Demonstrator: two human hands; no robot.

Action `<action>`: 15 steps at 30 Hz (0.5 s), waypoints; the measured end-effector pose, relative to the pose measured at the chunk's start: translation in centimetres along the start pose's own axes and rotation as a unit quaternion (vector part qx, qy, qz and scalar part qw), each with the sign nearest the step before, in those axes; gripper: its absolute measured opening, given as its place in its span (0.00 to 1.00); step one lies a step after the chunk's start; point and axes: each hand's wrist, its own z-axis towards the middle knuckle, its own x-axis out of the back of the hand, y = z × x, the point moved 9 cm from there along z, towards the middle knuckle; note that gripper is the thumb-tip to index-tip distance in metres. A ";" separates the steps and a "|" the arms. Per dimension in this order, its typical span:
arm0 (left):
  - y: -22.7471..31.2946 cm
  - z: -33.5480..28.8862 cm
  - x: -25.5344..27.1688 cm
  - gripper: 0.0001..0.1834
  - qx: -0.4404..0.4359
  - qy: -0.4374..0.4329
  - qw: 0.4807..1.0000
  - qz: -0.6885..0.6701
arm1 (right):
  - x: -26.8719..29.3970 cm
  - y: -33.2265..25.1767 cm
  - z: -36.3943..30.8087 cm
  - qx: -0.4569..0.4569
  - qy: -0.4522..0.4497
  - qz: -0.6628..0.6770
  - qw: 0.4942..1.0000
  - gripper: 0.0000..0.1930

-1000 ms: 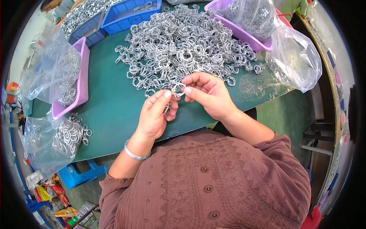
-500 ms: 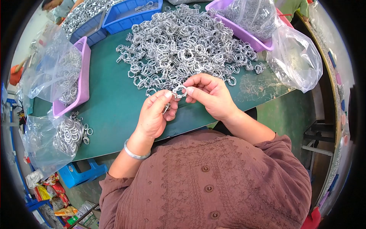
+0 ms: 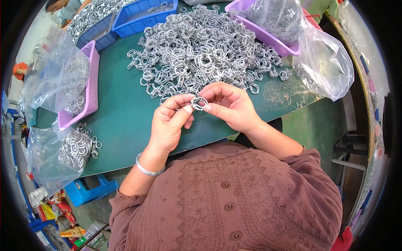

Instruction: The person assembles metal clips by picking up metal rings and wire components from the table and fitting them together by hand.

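Note:
A small silvery metal ring clamp (image 3: 199, 104) is held up between my two hands, just in front of a big heap of similar ring clamps (image 3: 201, 50). My left hand (image 3: 171, 121) pinches its left side between thumb and fingers. On the other side, my right hand (image 3: 232, 106) grips the ring's right edge with thumb and forefinger. The left fingers curl inward, and whether they hold anything more is hidden.
Purple baskets (image 3: 94, 79) with plastic-bagged rings stand left and at the far right. A loose-topped bag of flat rings (image 3: 78, 146) lies at the left edge of the green table (image 3: 121, 113). Behind are blue bins (image 3: 144, 16); a blue stool (image 3: 92, 190) stands below.
The ring clamp has turned between my fingers and come slightly nearer. My left fingers have moved up around its side; a second metal piece seen below them earlier is now hidden.

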 end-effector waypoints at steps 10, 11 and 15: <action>0.8 -0.4 -0.1 0.15 -0.051 -0.010 0.999 0.007 | -0.2 0.0 -0.1 0.006 -0.008 -0.011 1.000 0.12; 0.8 -0.4 -0.1 0.15 -0.051 -0.010 0.999 0.007 | -0.2 0.0 -0.1 0.004 -0.007 -0.011 1.000 0.13; 1.4 -0.6 -0.6 0.16 -0.085 -0.023 0.996 0.029 | -0.1 0.5 -0.2 -0.003 -0.003 0.001 1.000 0.14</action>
